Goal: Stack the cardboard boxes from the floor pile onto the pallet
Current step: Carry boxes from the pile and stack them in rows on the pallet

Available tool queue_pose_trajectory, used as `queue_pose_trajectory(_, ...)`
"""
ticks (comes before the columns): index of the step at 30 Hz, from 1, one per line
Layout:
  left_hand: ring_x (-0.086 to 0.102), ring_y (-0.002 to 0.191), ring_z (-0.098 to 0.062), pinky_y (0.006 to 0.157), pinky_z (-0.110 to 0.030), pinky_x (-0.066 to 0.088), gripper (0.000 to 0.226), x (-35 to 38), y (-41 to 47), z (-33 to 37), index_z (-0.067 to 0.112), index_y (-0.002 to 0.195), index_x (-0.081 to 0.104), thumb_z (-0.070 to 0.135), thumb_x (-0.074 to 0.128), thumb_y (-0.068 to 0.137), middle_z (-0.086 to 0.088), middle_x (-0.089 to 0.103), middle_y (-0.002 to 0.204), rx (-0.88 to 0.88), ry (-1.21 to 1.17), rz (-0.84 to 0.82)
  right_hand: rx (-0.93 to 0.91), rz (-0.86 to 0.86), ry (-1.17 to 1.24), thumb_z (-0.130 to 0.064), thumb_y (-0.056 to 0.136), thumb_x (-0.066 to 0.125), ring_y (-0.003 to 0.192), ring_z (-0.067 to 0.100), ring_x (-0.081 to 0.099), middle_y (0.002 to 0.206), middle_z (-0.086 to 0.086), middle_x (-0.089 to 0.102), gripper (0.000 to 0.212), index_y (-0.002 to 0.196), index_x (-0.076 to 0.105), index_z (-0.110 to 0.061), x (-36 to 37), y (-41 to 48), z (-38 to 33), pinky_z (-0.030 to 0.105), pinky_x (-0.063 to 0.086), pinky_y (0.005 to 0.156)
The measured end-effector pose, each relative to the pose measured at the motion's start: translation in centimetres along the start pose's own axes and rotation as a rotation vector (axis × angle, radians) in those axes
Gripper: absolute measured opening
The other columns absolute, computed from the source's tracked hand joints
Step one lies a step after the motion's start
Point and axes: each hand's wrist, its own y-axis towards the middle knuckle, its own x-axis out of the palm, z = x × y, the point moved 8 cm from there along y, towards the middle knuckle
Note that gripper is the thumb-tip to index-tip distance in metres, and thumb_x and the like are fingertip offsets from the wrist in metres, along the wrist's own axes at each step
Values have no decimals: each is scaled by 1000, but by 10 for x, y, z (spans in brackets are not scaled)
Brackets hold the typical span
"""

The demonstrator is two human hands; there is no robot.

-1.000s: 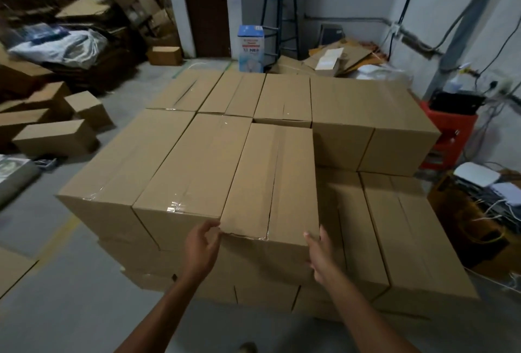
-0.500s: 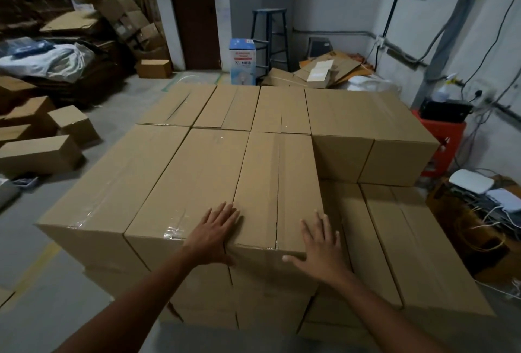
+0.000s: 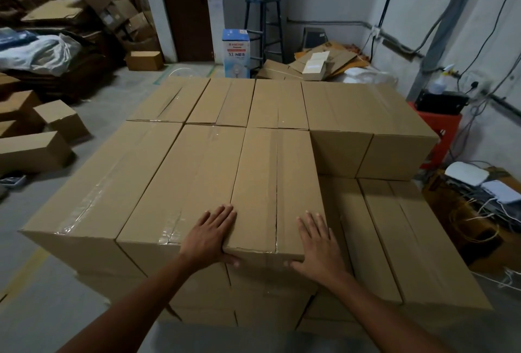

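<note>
A long taped cardboard box (image 3: 276, 183) lies on the top layer of the stack of boxes (image 3: 158, 178), third from the left in the near row. My left hand (image 3: 210, 235) rests flat at its near left corner, fingers straight, thumb down on the front face. My right hand (image 3: 317, 242) lies flat on its near right corner, thumb against the front face too. To the right of this box the top layer is lower, showing boxes one level down (image 3: 417, 240). The pallet itself is hidden under the stack.
Loose cardboard boxes (image 3: 36, 149) lie on the floor at the left. A blue-and-white carton (image 3: 236, 52) and a stool (image 3: 265, 28) stand behind the stack. A red crate (image 3: 445, 138) and cabled equipment (image 3: 479, 183) sit by the right wall.
My hands went from holding the box's near end to lying flat on its top corners. The box has slid forward into line with its neighbours, and the view has come closer.
</note>
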Motion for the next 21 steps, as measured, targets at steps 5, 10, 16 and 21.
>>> queue_pose_trajectory(5,-14,152,-17,125,-35,-6,141,1,-2,-1,20,160,-6,104,25,51,4,-13,166,-16,-21,25,-7,3,33,-73,83,59,147,21,-29,166,-1,-22,113,160,-8,-26,2,-1,-2,50,0,122)
queue_pose_trajectory(10,-16,152,-18,126,-37,-5,132,1,-2,3,19,160,-10,93,42,64,3,-19,164,-38,-3,11,22,-35,40,-72,82,61,151,25,-24,165,-3,-24,113,160,-10,-29,1,0,-4,61,6,121)
queue_pose_trajectory(16,-16,153,-19,123,-38,-5,128,-2,-6,9,19,158,-16,76,63,74,3,-23,162,-68,-4,-43,15,-106,92,-66,84,65,152,26,-24,166,-2,-23,113,160,-9,-27,-5,-4,-4,58,8,122)
queue_pose_trajectory(21,-12,155,-24,125,-46,8,119,-18,-10,11,18,160,-12,62,67,83,-2,-21,165,-38,-16,-167,25,-180,243,-69,85,61,155,26,-8,169,1,-9,105,162,4,-25,-28,-9,-7,59,12,121)
